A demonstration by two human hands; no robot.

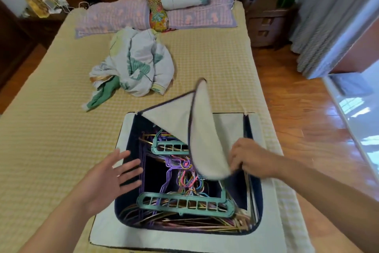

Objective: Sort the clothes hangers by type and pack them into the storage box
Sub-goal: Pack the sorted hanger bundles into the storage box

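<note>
The storage box (106, 230) is sitting on the bed (41, 129) just in front of the person, and the hangers (184, 172) are lying inside it, so the packing is looking close to finished. No loose hangers are showing on the bed, though the edges of the view may be hiding some. What is remaining, by my judgement, is closing the lid flap (203, 129).

The right hand (249, 157) is pinching the free edge of that flap, fingers curled round the cloth, and the flap is curving up and over the opening from the box's far edge. The left hand (108, 176) is hovering over the box's left rim with fingers spread, holding nothing.

Two teal hanger organisers (184, 204) are lying flat with their long sides running left to right (one near, one far). The thin wire hangers are piling along the near edge the same way, while the hooks in the middle are tangling too much to read.
</note>
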